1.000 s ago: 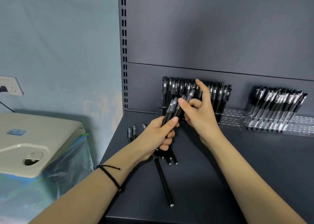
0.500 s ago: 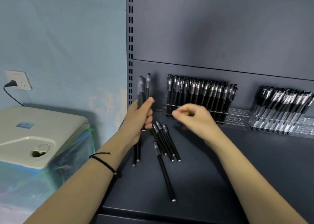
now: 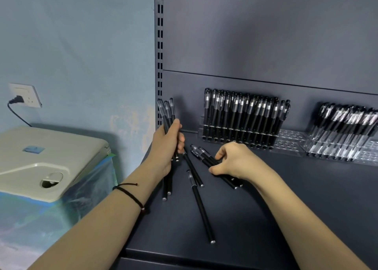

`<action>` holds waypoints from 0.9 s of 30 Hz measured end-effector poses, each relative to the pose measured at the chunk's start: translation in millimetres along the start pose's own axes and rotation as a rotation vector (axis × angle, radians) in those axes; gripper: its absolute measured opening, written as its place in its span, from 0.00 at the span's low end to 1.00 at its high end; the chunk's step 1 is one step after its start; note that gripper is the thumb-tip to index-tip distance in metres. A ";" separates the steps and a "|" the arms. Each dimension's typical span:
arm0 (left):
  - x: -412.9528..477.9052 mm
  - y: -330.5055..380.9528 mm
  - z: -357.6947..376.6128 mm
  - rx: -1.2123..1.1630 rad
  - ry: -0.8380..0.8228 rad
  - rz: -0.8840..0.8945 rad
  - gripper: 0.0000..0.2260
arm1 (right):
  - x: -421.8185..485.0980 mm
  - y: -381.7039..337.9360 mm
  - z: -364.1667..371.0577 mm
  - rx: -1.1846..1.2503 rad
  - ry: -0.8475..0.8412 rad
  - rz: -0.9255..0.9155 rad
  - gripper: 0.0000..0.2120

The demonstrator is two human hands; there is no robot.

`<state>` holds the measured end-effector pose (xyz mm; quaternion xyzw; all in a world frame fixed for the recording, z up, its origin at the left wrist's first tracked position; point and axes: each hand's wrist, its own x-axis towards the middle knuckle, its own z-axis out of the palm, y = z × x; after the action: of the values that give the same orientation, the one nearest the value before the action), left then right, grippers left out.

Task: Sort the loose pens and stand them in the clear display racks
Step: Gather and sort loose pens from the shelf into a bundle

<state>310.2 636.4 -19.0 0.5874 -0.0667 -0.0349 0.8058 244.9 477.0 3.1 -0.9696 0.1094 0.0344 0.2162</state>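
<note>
Left hand (image 3: 169,144) clamped round upright pen bundle (image 3: 166,113) near shelf (image 3: 306,204) back-left corner, likely collecting matching pens. Right hand (image 3: 239,161), fingers curled on loose pens (image 3: 201,206) mid-shelf, apparently gathering more. Clear racks (image 3: 288,140) lined back edge, part-filled.

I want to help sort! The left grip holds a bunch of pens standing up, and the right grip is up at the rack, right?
Not quite. The left grip does hold the bunch of pens upright, but the right grip is not at the rack: the head view shows it low, fingers curled over the loose pens lying on the shelf.
</note>
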 end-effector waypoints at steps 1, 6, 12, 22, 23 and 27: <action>-1.2 0.3 0.8 0.019 -0.014 0.004 0.10 | 0.9 1.3 -1.1 0.003 -0.007 0.003 0.18; -9.7 1.1 6.3 0.184 -0.114 0.095 0.13 | 3.7 9.6 -10.1 0.020 -0.068 0.020 0.15; -12.9 3.2 9.0 0.116 -0.125 0.009 0.10 | 7.1 13.6 -9.1 0.062 -0.075 0.038 0.25; -15.7 0.3 16.0 -0.156 -0.174 -0.106 0.06 | 3.7 0.8 -1.2 0.829 0.003 -0.109 0.09; -16.1 -0.3 17.6 -0.172 -0.190 -0.118 0.06 | 1.2 -3.1 -0.1 0.870 -0.007 -0.132 0.09; -21.4 -1.3 22.2 -0.185 -0.185 -0.169 0.08 | -2.4 -6.1 5.8 0.898 0.021 -0.179 0.09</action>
<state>285.8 618.0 -14.9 0.5084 -0.0876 -0.1627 0.8411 243.8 485.4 0.6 -0.7858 0.0316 -0.0450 0.6160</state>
